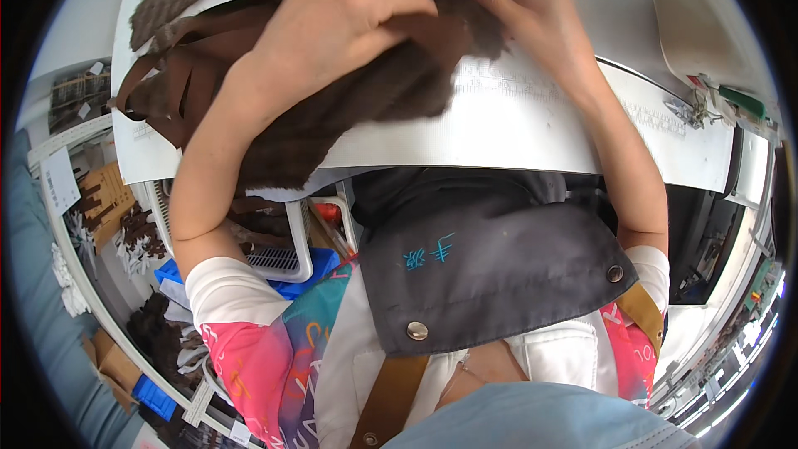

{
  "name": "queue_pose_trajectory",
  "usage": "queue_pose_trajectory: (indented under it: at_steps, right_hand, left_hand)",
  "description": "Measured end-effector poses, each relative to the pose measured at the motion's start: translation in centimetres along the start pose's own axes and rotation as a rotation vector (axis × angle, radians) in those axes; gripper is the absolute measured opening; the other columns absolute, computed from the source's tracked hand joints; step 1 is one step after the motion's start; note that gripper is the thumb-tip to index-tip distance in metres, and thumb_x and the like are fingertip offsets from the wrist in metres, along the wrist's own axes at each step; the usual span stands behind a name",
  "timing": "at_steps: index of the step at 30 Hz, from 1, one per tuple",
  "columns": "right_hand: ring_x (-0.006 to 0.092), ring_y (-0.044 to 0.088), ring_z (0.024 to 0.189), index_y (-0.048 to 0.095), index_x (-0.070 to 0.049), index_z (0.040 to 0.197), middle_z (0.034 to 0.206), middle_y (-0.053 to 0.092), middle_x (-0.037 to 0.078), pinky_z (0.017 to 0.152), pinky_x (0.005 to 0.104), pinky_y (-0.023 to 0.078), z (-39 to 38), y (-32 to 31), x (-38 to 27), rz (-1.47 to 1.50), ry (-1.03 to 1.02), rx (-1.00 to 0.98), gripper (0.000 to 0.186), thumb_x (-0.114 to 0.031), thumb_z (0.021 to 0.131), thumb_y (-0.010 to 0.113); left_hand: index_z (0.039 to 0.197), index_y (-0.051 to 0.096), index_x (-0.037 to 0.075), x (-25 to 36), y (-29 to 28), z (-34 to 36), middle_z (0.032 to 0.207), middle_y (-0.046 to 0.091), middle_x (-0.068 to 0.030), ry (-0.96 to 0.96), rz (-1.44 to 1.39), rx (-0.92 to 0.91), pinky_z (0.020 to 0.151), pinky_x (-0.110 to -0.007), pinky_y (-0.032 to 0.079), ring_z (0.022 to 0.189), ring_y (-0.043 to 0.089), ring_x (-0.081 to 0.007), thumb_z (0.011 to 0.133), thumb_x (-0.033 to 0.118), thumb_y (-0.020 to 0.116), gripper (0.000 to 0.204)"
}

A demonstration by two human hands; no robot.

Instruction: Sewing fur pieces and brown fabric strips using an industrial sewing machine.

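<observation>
At far left, beyond the tabletop [515,137]: a blue curtain [33,274] and a rack with a torn-looking cardboard sheet [106,191]. On the tabletop's rear left corner: a narrow strip of brown fur fabric [187,2]. In front of it, along the left edge: brown smooth-faced straps [170,91], loosely heaped. Below the front edge, left half: a white plastic basket [298,237], with a blue bin [314,273] just beside and beneath. From left of centre toward the rear edge: a brown fur piece [366,100], partly lifted, slightly overhanging the front edge, with a smooth brown underside showing between both hands. Left hand [341,17]: bent over the piece, thumb and fingers closed on its turned-up part; fingertips blurred. Right hand [532,8]: thumb and fingers pinched on its upper right margin. Toward the rear right corner: a grey metal plate [619,12]. Near the right edge: a green-handled tool [741,102], type too small to tell.
</observation>
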State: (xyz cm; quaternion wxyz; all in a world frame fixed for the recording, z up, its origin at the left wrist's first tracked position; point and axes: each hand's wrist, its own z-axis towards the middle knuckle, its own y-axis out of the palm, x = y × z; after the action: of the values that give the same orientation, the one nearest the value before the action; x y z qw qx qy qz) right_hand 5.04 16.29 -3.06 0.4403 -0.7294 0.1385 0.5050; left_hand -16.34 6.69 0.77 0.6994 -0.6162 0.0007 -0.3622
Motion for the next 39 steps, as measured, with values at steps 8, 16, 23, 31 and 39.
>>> queue_pose_trajectory:
  at_steps: [8,16,23,31,39]
  right_hand:
    - [0.023,0.055,0.056,0.059,0.005,0.094,0.063,0.057,0.017,0.052,0.0335,0.043,-0.4,-1.6,-2.9,-0.243,-0.105,0.086,0.022,-0.016,0.088,0.058]
    - [0.0066,0.058,0.072,0.067,0.001,0.098,0.083,0.066,0.001,0.066,0.0202,0.047,-3.2,-1.7,-0.5,0.361,-0.241,0.097,0.019,-0.014,0.088,0.062]
    - [0.0046,0.057,0.075,0.066,0.001,0.096,0.081,0.065,0.002,0.066,0.0195,0.046,-2.9,-0.4,-2.4,0.509,-0.164,0.004,0.019,-0.015,0.088,0.061]
    - [0.0083,0.055,0.067,0.063,-0.002,0.095,0.076,0.063,0.003,0.06,0.0192,0.041,-2.5,-1.0,-0.5,0.695,0.024,-0.122,0.015,-0.015,0.087,0.061]
    - [0.0111,0.063,0.078,0.061,0.002,0.094,0.086,0.067,0.007,0.071,0.0225,0.049,-3.6,-0.4,-1.2,0.358,-0.432,0.2,0.01,-0.004,0.086,0.06]
  left_hand:
    - [0.092,0.068,-0.002,0.3,-0.2,1.6,0.063,0.056,0.0002,-0.298,-0.763,-0.243,0.049,-0.02,0.037,0.054,0.046,-0.0048,0.079,0.005,0.057,0.018]
    - [0.082,0.066,0.0,0.2,0.1,2.7,0.069,0.062,-0.0029,-0.484,-0.943,-0.172,0.051,-0.019,0.036,0.052,0.043,-0.0034,0.089,0.02,0.059,0.023]
    - [0.092,0.064,0.0,0.2,-0.6,2.8,0.079,0.065,-0.0077,-0.552,-0.949,-0.279,0.055,-0.016,0.04,0.062,0.056,-0.0057,0.091,0.022,0.055,0.024]
    - [0.11,0.058,0.001,-0.6,-0.2,2.0,0.102,0.064,-0.0084,-0.598,-1.172,0.098,0.078,-0.022,0.043,0.099,0.058,-0.012,0.095,0.025,0.049,0.03]
    - [0.099,0.066,0.002,-0.1,0.3,2.4,0.072,0.057,0.0023,-0.56,-1.008,0.183,0.059,-0.02,0.035,0.062,0.042,-0.0041,0.081,0.011,0.067,0.02]
